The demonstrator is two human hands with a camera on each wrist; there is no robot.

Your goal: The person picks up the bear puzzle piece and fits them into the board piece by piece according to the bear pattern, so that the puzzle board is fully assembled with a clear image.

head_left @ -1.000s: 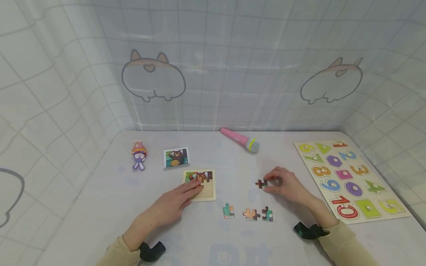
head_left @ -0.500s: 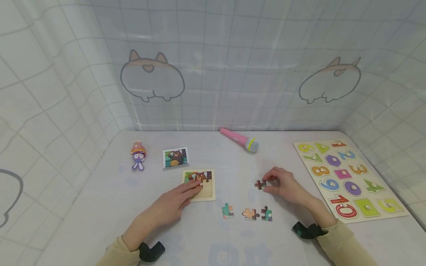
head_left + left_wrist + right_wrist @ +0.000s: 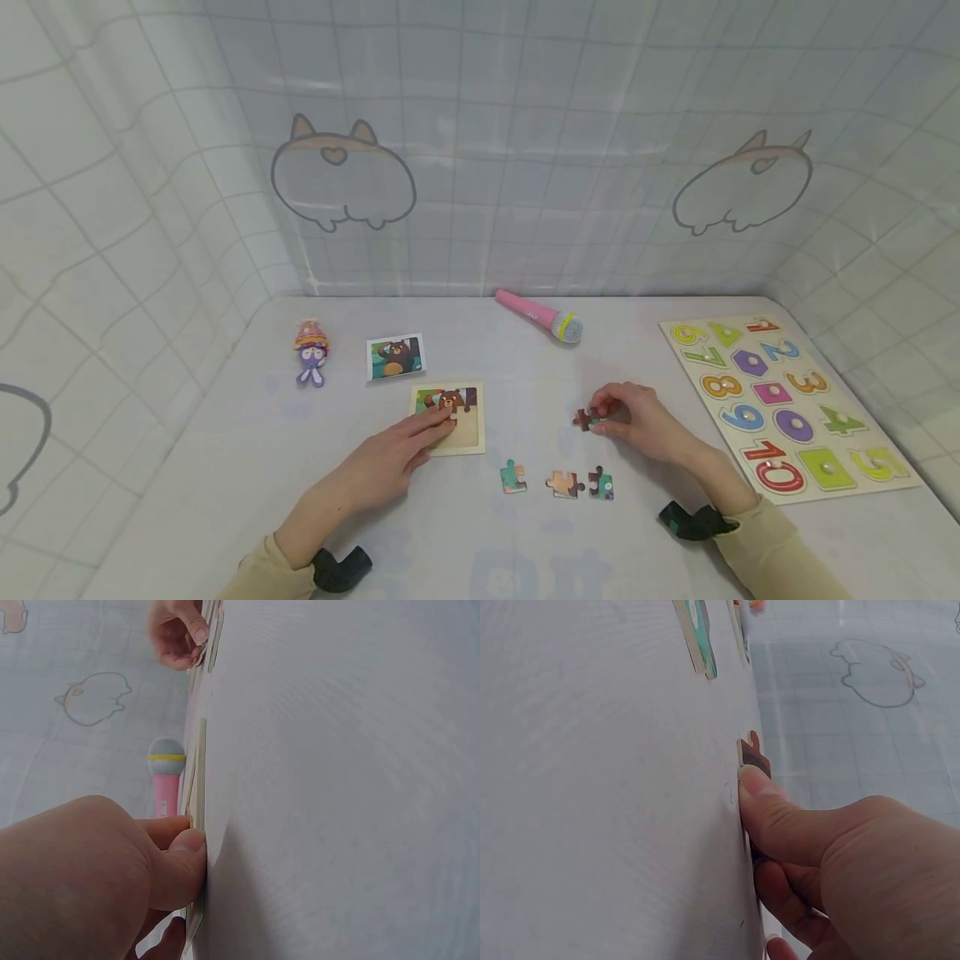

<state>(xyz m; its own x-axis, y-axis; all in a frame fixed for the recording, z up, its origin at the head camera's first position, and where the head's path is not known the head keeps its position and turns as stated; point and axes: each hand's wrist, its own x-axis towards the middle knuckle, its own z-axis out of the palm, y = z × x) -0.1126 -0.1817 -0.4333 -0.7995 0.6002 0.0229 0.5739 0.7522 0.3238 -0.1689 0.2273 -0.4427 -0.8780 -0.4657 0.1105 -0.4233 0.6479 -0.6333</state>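
Note:
In the head view, my left hand (image 3: 397, 446) lies with fairly straight fingers over the left part of a square wooden puzzle tray (image 3: 472, 433). A bear picture fills the tray's upper part, and bare wood shows lower down. The left wrist view has the thumb against the tray's edge (image 3: 199, 780). To the right, my right hand (image 3: 637, 421) pinches a dark brown puzzle piece (image 3: 582, 420) between thumb and fingers, low at the table; part of the piece is hidden. Loose in front lie a green piece (image 3: 513, 477), a peach-brown piece (image 3: 564, 483) and a dark-and-green piece (image 3: 602, 482).
Behind the tray lies a bear picture card (image 3: 395, 357), with a purple doll (image 3: 311, 354) to its left. A pink microphone (image 3: 542, 317) lies at the back. A number-and-shape board (image 3: 787, 408) takes up the right side.
My right hand has shifted very slightly toward me, and the brown piece in its fingers has tilted a little. The left hand stays on the tray.

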